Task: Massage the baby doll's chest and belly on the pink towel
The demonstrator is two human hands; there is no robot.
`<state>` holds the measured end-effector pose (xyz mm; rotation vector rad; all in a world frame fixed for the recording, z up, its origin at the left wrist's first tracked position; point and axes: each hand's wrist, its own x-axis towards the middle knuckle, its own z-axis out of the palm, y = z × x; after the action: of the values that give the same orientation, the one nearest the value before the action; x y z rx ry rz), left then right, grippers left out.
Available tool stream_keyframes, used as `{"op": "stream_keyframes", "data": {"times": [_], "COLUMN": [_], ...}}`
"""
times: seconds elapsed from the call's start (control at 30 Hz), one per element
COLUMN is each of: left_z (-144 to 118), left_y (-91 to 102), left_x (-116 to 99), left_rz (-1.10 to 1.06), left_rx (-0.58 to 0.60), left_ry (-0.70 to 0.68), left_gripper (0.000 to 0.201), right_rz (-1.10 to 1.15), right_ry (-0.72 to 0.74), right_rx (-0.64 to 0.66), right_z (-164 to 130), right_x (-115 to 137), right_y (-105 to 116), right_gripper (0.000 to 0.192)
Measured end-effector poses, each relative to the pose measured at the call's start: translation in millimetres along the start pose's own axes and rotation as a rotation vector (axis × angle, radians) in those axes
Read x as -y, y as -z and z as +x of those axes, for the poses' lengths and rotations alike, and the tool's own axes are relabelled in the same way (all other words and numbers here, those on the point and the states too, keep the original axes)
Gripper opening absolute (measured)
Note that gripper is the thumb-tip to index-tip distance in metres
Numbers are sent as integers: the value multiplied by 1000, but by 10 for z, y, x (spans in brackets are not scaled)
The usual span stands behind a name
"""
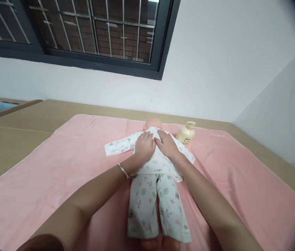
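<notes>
A baby doll [153, 123] lies on its back on a pink blanket [58, 167], its head towards the wall. It wears a white printed top [160, 164] and matching trousers [157, 202]. My left hand [144, 146] rests flat on the left side of the doll's chest, with a silver bracelet [123, 170] on that wrist. Beside it, my right hand [167, 144] lies flat on the right side of the chest, fingers near the collar. The two hands touch at the middle of the top. Neither hand grips anything.
A cream pump bottle [186, 134] stands on the blanket just right of the doll's head. The blanket covers a tan surface [14, 139] against a white wall. A dark-framed barred window [84, 35] is above.
</notes>
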<state>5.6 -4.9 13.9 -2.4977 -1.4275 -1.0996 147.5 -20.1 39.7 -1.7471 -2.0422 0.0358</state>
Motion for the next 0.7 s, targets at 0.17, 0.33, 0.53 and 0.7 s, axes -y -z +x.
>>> {"op": "stream_keyframes", "data": {"times": [0.17,0.33,0.53,0.7], "left_z": [34,42,7,5], "left_y": [-33,9,122,111], "left_x": [79,81,-12,-33], "left_rz": [-21,32,159,159], "left_rx": [93,46,0,-16], "left_ry": [150,70,-6,43], "left_gripper": [50,40,26,31], "right_rz": [-274,-303,-29,-87], "right_ry": [-80,-90,-88,-107], "right_rx": [-64,-60,16,-11], "right_z": [-235,-242,-26,-79], "right_x": [415,433,26,171], "right_y": [68,79,28,85], "right_gripper": [37,35,47,43]}}
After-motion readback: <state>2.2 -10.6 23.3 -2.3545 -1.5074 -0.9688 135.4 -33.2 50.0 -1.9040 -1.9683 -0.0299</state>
